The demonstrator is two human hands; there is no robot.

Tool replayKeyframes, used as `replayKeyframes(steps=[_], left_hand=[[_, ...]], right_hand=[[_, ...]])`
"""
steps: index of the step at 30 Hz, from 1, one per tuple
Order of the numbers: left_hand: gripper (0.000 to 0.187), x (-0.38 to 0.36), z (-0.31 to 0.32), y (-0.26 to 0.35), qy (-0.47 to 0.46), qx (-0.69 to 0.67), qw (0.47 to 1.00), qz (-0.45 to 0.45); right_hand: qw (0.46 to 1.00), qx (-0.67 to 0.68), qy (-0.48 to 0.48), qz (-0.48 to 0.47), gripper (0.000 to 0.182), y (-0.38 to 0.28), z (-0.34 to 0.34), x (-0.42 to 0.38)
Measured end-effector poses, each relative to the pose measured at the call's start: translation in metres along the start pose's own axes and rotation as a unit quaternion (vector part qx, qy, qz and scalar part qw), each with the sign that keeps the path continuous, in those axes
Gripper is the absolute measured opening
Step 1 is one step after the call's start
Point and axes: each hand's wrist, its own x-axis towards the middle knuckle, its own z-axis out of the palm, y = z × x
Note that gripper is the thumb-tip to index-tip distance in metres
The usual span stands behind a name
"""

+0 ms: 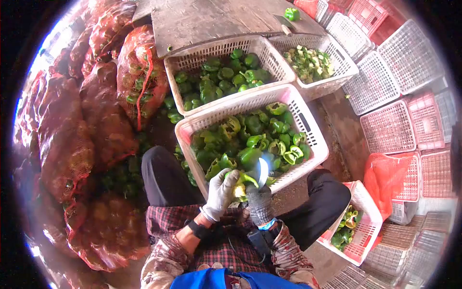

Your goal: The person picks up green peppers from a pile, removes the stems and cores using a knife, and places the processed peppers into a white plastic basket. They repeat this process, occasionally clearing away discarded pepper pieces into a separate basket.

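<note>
My left hand (221,193), in a pale glove, is closed on a cut green bell pepper (248,179); a pale yellowish part, perhaps its core, shows below the fingers. Beside it my right hand (260,204), in a dark grey glove, grips a knife (263,172) with its bright curved blade pointing up. The knife's handle is hidden in the fist. Both hands are at the near rim of a white crate (313,132) holding cut and hollowed green peppers (252,126).
Behind stands a crate (180,102) of whole peppers, beside a crate (346,61) of pale-green trimmings. A wooden board (211,21) bears a pepper (292,14) and another knife (285,26). Mesh sacks (72,139) crowd the left; stacked crates (387,126) and a pinkish crate (369,221) are right.
</note>
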Motion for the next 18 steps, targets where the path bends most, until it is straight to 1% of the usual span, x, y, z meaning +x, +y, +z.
replayKeyframes(steps=[1, 3, 4, 6, 7, 8, 9, 10, 11, 12, 13, 14, 15, 16, 17, 18], left_hand=[[0.032, 0.003, -0.003, -0.008, -0.020, -0.014, 1.000, -0.014], [0.035, 0.014, -0.008, -0.024, -0.057, -0.043, 0.997, -0.037], [0.040, 0.018, -0.008, -0.030, -0.062, -0.034, 0.996, -0.059], [0.041, 0.019, -0.006, -0.028, -0.093, -0.076, 0.989, -0.089], [0.041, 0.021, -0.005, -0.027, -0.109, -0.099, 0.984, -0.101], [0.040, 0.021, -0.004, -0.012, -0.150, -0.073, 0.979, -0.121], [0.042, 0.026, -0.002, -0.012, -0.135, -0.042, 0.984, -0.110], [0.043, 0.031, -0.002, -0.009, -0.108, 0.115, 0.987, 0.025], [0.044, 0.035, -0.003, 0.001, -0.075, 0.267, 0.947, 0.164], [0.043, 0.041, -0.006, 0.012, -0.005, 0.415, 0.880, 0.229], [0.040, 0.041, -0.006, 0.023, 0.074, 0.523, 0.802, 0.280], [0.041, 0.033, -0.002, 0.037, 0.021, 0.495, 0.845, 0.200], [0.042, 0.023, -0.001, 0.045, -0.031, 0.463, 0.878, 0.115], [0.042, 0.021, -0.001, 0.030, -0.042, 0.500, 0.850, 0.159], [0.046, 0.014, 0.002, 0.026, -0.070, 0.516, 0.842, 0.144], [0.048, 0.011, 0.006, 0.022, -0.058, 0.498, 0.855, 0.133]], right_hand=[[0.989, 0.122, -0.012, 0.088, 0.028, -0.006, -0.005, -0.009], [0.976, 0.126, -0.079, 0.159, 0.034, 0.005, -0.023, -0.015], [0.976, 0.134, -0.079, 0.155, 0.035, 0.013, -0.026, -0.017], [0.975, 0.149, -0.079, 0.141, 0.038, 0.022, -0.031, -0.017], [0.968, 0.189, -0.083, 0.143, 0.035, 0.029, -0.036, -0.012], [0.959, 0.229, -0.084, 0.148, 0.033, 0.039, -0.041, -0.009], [0.947, 0.269, -0.083, 0.153, 0.030, 0.035, -0.040, -0.010], [0.975, 0.172, -0.001, 0.144, 0.030, 0.030, -0.037, -0.010], [0.986, 0.110, 0.038, 0.117, 0.027, 0.014, -0.030, -0.003], [0.991, 0.044, 0.080, 0.096, 0.026, -0.002, -0.024, 0.005], [0.991, -0.013, 0.119, 0.063, 0.027, -0.007, -0.018, 0.011], [0.970, -0.191, 0.134, -0.075, 0.029, -0.002, -0.021, 0.015], [0.946, -0.246, 0.129, -0.167, 0.035, 0.002, -0.022, 0.019], [0.925, -0.303, 0.112, -0.200, 0.038, 0.006, -0.022, 0.018], [0.900, -0.356, 0.091, -0.234, 0.040, 0.005, -0.018, 0.017], [0.912, -0.319, 0.067, -0.250, 0.043, 0.006, -0.013, 0.013]])
